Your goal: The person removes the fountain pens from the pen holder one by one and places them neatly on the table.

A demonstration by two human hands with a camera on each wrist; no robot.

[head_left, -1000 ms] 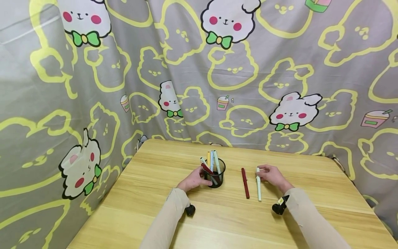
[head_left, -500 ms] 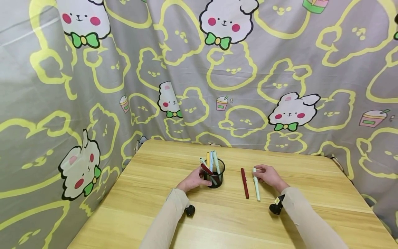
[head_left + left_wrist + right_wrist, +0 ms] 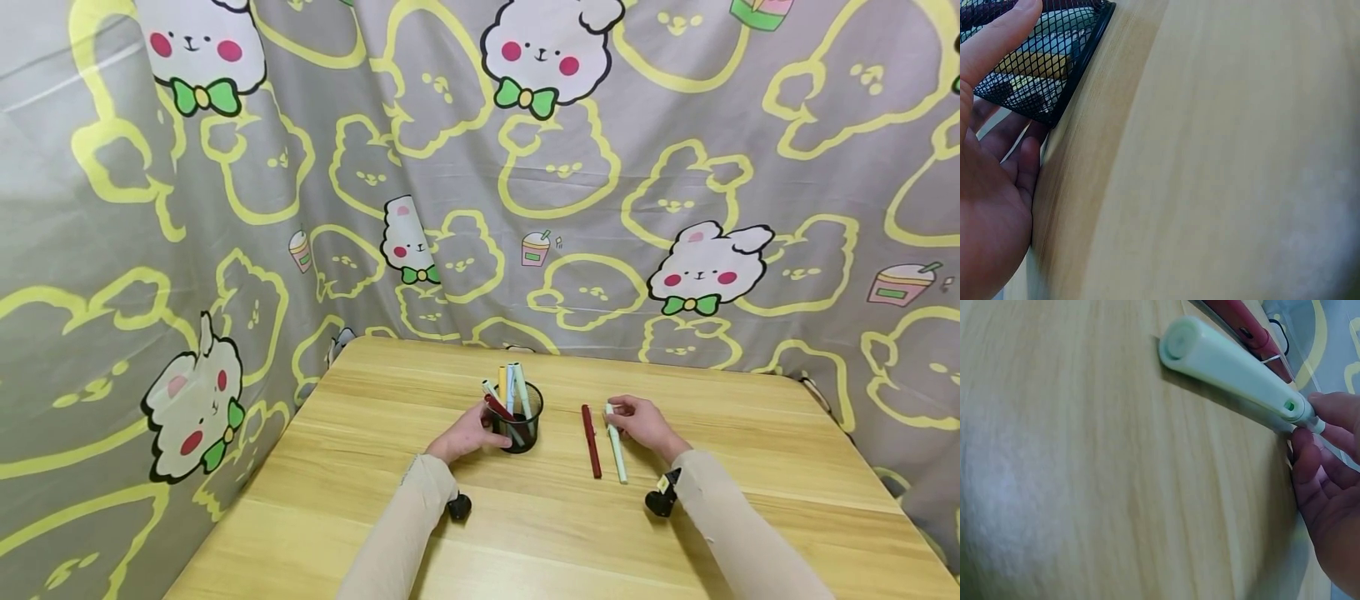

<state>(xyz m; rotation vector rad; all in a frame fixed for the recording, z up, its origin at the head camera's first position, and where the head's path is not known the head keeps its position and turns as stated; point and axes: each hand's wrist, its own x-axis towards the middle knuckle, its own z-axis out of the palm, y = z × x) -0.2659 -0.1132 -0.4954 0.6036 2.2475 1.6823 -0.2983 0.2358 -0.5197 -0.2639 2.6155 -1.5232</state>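
Note:
My left hand [image 3: 463, 434] holds a black wire-mesh pen holder [image 3: 534, 427], thumb on one side and fingers on the other. Several pens in white, yellow, blue, pale green and dark red lean inside it. In the left wrist view, the thumb lies along the mesh wall [image 3: 1035, 69]. With my right hand [image 3: 647, 423] I pinch the far end of a pale green pen [image 3: 618, 457] on the table. Its near end faces the right wrist camera, where the barrel [image 3: 1229, 365] shows a small green hole. A dark red pen [image 3: 592, 443] lies just left of it.
The wood-grain table [image 3: 360, 517] meets a grey curtain [image 3: 450, 167] with yellow outlines and cartoon bunnies at its back and left. A small black camera is strapped at each wrist.
My right hand has shifted left, bringing the far end of the pale green pen closer to the dark red pen. The left hand and pen holder stay in place.

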